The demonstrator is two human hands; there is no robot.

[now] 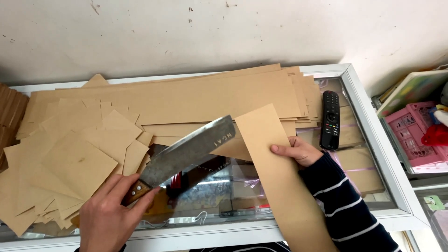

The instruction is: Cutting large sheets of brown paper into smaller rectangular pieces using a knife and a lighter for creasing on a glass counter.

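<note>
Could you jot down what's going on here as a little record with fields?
Left hand: grips the wooden handle of a large cleaver
Right hand: holds a long brown paper strip
Surface: glass-topped counter
Left side: heap of cut brown paper squares
Behind: stack of long brown sheets
Right side: black remote control; pink crate

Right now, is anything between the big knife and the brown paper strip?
Nothing visible. The left hand holds the wooden-handled steel cleaver, its blade tip right beside the long brown paper strip that the right hand grips; whether they touch is unclear.
</note>
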